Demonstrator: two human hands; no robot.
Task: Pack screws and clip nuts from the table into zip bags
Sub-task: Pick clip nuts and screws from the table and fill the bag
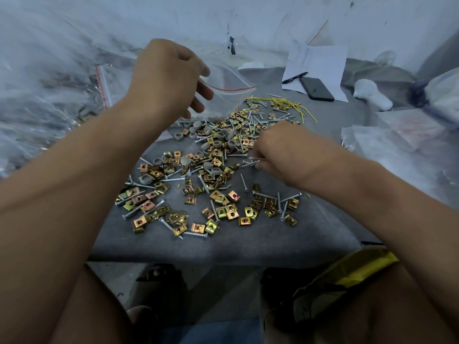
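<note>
Bare forearms, sleeveless to the frame edge; bare knees below.

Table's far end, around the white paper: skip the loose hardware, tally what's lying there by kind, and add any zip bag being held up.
Paper sheet: 1
Pen: 1
Phone: 1
Zip bag, gripped by the left hand: 1
Total: 4

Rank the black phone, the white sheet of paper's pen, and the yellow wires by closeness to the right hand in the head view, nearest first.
From the right hand:
1. Yellow wires, just beyond it on the table.
2. Black phone, farther back, to the right.
3. Pen, on the paper behind the phone; close to the phone's rank.
</note>
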